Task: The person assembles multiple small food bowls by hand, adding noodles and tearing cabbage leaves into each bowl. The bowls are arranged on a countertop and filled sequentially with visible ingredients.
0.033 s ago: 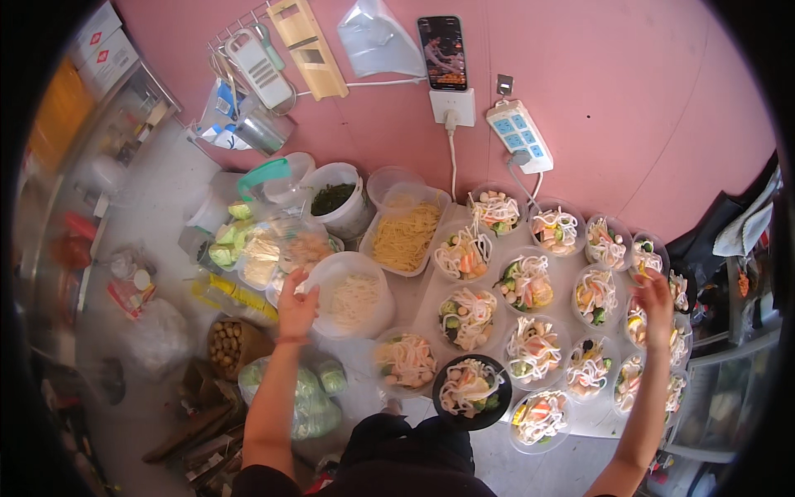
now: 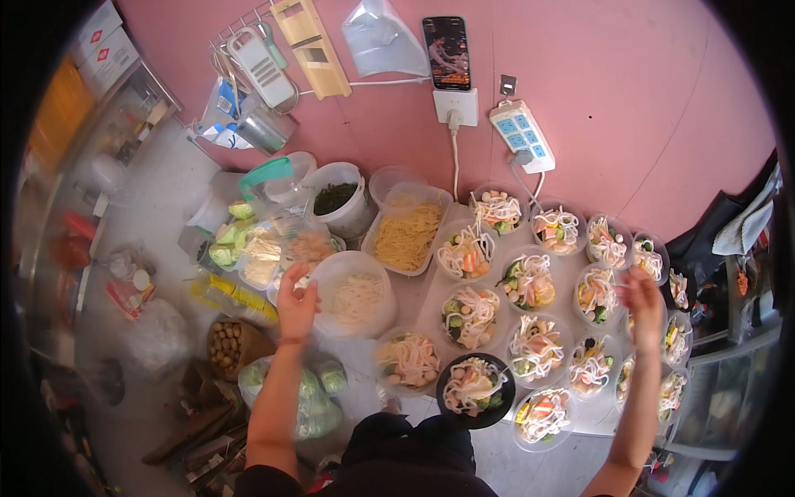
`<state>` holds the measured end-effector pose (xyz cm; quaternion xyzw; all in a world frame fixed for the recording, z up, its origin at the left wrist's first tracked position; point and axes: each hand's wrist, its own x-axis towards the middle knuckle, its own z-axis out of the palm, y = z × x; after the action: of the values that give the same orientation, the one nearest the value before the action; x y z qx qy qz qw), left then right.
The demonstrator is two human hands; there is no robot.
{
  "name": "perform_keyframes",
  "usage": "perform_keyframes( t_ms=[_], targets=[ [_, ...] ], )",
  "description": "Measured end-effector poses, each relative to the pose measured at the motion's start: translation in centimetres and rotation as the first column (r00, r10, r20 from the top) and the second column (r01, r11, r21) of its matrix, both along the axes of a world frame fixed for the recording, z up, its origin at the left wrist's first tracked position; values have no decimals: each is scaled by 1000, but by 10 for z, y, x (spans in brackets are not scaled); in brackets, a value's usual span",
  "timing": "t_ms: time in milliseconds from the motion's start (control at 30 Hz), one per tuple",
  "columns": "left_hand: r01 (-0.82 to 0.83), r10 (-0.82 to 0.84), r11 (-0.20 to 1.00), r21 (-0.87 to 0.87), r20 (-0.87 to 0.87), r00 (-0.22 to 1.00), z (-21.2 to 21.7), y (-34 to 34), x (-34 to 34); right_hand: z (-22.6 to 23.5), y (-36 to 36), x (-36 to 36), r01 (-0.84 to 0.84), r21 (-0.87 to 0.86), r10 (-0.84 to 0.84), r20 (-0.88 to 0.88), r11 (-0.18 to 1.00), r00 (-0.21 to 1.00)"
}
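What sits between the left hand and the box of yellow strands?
In the head view, a round tub holding pale strands sits between them.

The clear bowls point(image 2: 540, 447) and the round tub point(image 2: 383, 319) look like thin, smooth, glossy plastic, while the black bowl point(image 2: 503, 402) appears to be smooth, opaque plastic. The pink wall point(image 2: 646, 66) has a flat, mostly matt finish, and against it show a pale wooden slicer point(image 2: 312, 56), a shiny metal canister point(image 2: 265, 131), a glossy phone screen point(image 2: 447, 55) and a hard white plastic power strip point(image 2: 536, 151). A soft, matt grey cloth point(image 2: 737, 232) hangs in folds, and crinkled, see-through plastic film wraps the green vegetables point(image 2: 310, 406).
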<state>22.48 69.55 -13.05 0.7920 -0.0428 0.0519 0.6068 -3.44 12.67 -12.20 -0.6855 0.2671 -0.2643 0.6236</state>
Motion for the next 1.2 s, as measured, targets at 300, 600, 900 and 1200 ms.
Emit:
perform_keyframes(
  t_ms=[300, 600, 900, 1200],
  targets=[
    [216, 40, 831, -513, 443, 896, 86, -14, -48, 2, 459, 120, -846, 483, 592, 622, 225, 512],
    [22, 231, 938, -345, 673, 702, 67, 130, -28, 0, 645, 151, -832, 547, 638, 611, 88, 469],
    [-178, -157, 947, 266, 871, 465, 50, 188, -4, -13, 699, 151, -888, 370, 866, 308, 273, 395],
    [127, -303, 809, -574, -222, 927, -55, 187, 20, -61, 598, 117, -573, 473, 636, 34, 669, 771]
  ],
)
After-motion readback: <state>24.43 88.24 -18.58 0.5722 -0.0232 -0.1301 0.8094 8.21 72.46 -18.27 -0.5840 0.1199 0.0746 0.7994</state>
